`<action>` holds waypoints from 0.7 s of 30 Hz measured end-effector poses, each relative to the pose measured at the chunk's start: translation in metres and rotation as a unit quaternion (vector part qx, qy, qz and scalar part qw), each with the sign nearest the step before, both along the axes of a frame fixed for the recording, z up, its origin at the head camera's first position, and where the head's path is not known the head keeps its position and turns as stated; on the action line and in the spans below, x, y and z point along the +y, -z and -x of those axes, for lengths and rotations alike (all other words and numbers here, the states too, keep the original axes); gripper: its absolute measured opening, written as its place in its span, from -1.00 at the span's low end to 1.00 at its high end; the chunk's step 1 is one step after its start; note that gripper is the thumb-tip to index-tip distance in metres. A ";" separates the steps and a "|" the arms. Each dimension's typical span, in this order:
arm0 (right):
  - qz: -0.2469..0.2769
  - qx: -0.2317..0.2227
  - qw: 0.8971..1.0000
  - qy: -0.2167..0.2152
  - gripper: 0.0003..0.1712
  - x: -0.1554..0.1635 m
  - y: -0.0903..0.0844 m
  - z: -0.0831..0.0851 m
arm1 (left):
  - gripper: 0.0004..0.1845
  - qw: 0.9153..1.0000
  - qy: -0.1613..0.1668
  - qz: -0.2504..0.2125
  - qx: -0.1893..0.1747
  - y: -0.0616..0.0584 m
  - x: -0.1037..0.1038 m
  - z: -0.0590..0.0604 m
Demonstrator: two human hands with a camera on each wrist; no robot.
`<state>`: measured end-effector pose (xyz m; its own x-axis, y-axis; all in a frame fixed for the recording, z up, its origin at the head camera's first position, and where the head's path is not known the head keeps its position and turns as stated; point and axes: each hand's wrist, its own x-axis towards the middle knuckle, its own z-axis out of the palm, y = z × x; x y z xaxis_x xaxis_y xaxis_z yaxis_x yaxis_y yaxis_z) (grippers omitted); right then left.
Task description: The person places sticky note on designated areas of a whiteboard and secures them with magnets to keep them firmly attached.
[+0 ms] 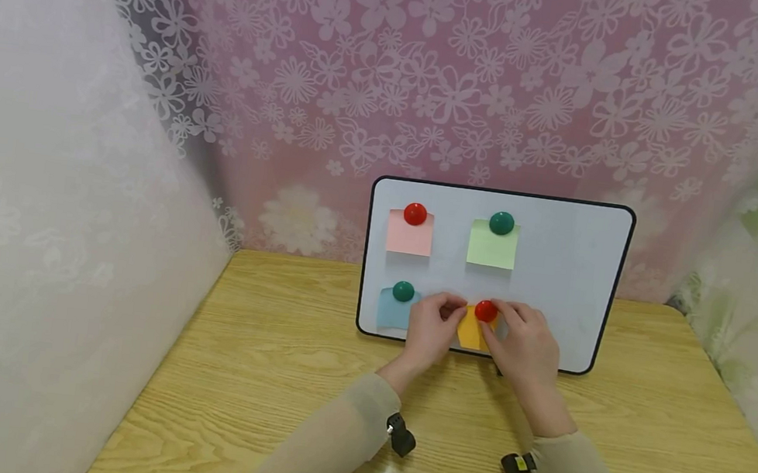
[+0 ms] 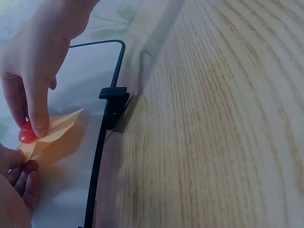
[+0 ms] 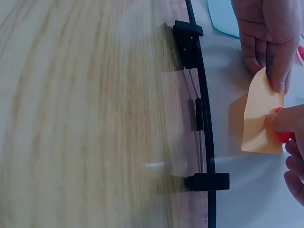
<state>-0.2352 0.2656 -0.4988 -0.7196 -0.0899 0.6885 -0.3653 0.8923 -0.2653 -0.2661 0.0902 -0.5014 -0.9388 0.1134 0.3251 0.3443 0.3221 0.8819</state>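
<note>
An orange sticky note (image 1: 470, 331) lies against the lower middle of a whiteboard (image 1: 566, 289), its lower end curling off the surface. My left hand (image 1: 433, 325) pinches the note's upper left corner between thumb and fingers. With thumb and fingertips my right hand (image 1: 526, 348) grips a round red magnet (image 1: 486, 311) at the note's top edge. In the right wrist view the magnet (image 3: 283, 135) overlaps the note (image 3: 260, 118), partly hidden by the thumb. The left wrist view shows the note (image 2: 59, 127) bowed away from the board below the magnet (image 2: 27, 133).
On the board, a red magnet (image 1: 415, 214) holds a pink note (image 1: 409, 238), a green magnet (image 1: 502, 223) a light green note (image 1: 492, 251). Another green magnet (image 1: 404, 292) holds a blue note (image 1: 393, 312), partly behind my left hand. The board stands on a wooden table (image 1: 250, 378).
</note>
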 end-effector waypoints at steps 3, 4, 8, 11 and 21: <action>0.002 0.000 1.000 0.002 -0.49 -0.001 0.001 0.000 | -0.89 1.000 -0.001 -0.001 0.001 -0.001 0.001 0.000; 0.003 0.000 1.000 0.002 -0.49 -0.001 0.001 0.000 | -0.89 1.000 -0.002 -0.001 0.001 -0.001 0.001 0.000; 0.004 0.000 1.000 0.003 -0.48 -0.001 0.001 0.000 | -0.88 1.000 -0.005 -0.002 0.003 -0.001 0.002 0.000; 0.004 0.001 1.000 0.004 -0.47 0.000 0.001 0.000 | -0.88 1.000 -0.008 -0.003 0.001 -0.002 0.003 0.000; 0.010 0.006 1.000 0.005 -0.51 0.000 0.004 0.001 | -0.87 1.000 -0.006 -0.005 -0.005 -0.001 0.001 -0.001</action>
<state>-0.2362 0.2653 -0.5030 -0.7114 -0.0687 0.6995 -0.3602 0.8902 -0.2789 -0.2652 0.0911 -0.5009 -0.9434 0.0998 0.3164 0.3315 0.3170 0.8886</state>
